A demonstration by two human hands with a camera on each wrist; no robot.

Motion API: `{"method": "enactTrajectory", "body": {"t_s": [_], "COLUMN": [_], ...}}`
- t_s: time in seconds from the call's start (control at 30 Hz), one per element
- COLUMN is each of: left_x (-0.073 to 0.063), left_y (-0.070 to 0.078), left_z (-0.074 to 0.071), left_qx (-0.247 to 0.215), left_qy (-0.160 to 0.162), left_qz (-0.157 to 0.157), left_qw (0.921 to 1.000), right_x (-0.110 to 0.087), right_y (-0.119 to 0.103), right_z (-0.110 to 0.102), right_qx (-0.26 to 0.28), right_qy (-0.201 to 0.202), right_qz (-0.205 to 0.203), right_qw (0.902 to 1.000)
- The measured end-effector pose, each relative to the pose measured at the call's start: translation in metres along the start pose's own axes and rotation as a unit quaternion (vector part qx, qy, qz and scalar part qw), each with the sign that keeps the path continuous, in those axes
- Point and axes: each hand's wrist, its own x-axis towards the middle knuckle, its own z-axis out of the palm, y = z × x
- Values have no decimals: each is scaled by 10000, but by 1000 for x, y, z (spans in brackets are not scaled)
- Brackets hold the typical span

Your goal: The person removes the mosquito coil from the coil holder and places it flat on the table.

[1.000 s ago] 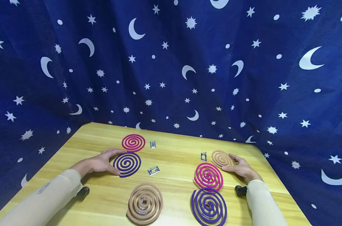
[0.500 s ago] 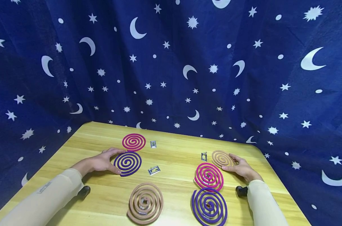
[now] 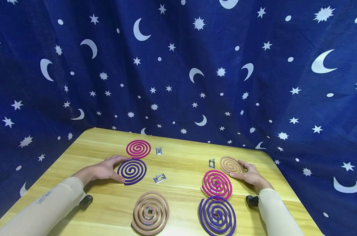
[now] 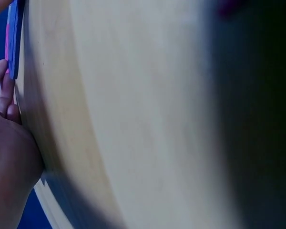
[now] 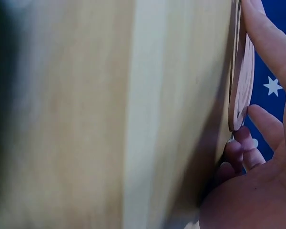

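My left hand (image 3: pixel 103 169) holds a purple spiral mosquito coil (image 3: pixel 131 170) by its edge, thumb at the near side and fingers at the far side. In the left wrist view that purple coil (image 4: pixel 15 43) appears edge-on beside the fingertips. On the right, my right hand (image 3: pixel 250 175) grips a tan mosquito coil (image 3: pixel 231 165) between thumb and fingers at its right edge. The right wrist view shows this tan coil (image 5: pixel 240 90) from the side, low over the wood, with fingers against its rim.
A magenta coil (image 3: pixel 138 148) lies behind the purple one. Small metal coil stands (image 3: pixel 159 178) lie on the wooden table (image 3: pixel 181 154). Nearer, a brown coil (image 3: pixel 166 209), a pink coil (image 3: pixel 204 186) and another purple coil (image 3: pixel 234 216) sit over metal stands. A starry blue curtain (image 3: pixel 172 75) surrounds the table.
Both hands and the coils keep their places. Only the head view shifts very slightly.
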Motion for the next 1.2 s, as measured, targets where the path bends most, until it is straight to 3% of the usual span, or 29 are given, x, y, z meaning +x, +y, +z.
{"method": "enactTrajectory", "body": {"t_s": [0.33, 0.67, 0.97, 1.2], "left_x": [-2, -1, -1, 0], "left_y": [-1, 1, -4, -4], "left_z": [2, 0, 1, 1], "left_qx": [37, -143, -81, -49], "left_qy": [-27, -32, -4, 2], "left_qz": [167, -60, -67, -45], "left_qw": [9999, 9999, 9999, 10000], "right_x": [-4, -10, -19, -22], "right_y": [-2, -7, -13, -14], "right_z": [0, -6, -13, -13], "right_qx": [-259, -301, 233, 955], "right_qy": [140, 137, 283, -111], "right_qz": [-130, -180, -912, -1609], "right_qw": [9995, 9993, 9952, 9823]}}
